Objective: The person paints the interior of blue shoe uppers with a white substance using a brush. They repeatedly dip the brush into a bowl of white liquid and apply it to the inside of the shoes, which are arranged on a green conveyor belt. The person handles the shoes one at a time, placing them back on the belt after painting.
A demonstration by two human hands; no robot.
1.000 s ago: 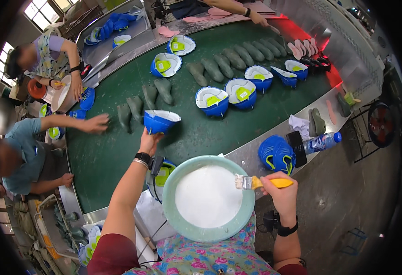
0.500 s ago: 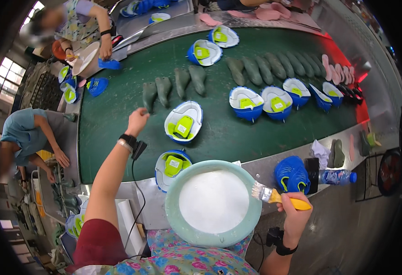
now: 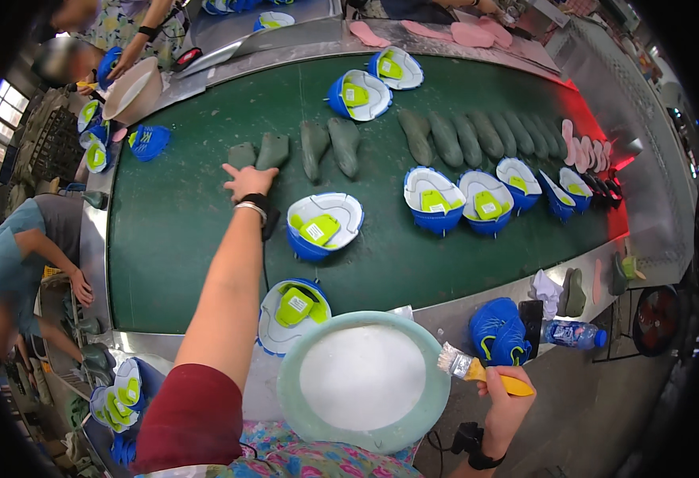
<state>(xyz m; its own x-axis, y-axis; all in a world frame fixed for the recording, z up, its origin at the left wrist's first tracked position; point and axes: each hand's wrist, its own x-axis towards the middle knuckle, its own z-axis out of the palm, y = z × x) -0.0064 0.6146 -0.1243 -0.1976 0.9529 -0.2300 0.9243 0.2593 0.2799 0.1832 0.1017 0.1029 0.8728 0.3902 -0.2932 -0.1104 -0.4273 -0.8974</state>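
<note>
My left hand (image 3: 248,182) reaches out over the green belt, fingers spread at the near ends of two dark green shoe lasts (image 3: 273,149). Whether the fingertips touch them I cannot tell. My right hand (image 3: 509,402) is closed round the yellow handle of a paintbrush (image 3: 477,370), its pale bristles just off the rim of a light green basin (image 3: 287,398). White liquid (image 3: 361,374) fills much of the basin. Nearer me than the lasts lies a blue shoe upper (image 3: 308,245) with a white lining, and another upper (image 3: 267,327) rests at the belt's front edge.
More lasts (image 3: 445,139) stand in a row on the belt (image 3: 198,263), with several uppers (image 3: 485,209) before them. Pink insoles (image 3: 580,147) lie far right. Blue shoes (image 3: 497,331) and a bottle (image 3: 574,334) sit right of the basin. Co-workers are at the left and far side.
My left hand has moved farther over the belt to the two leftmost lasts, its fingers now spread. The brush stays in my right hand beside the basin. A co-worker at far left has lifted a blue upper.
</note>
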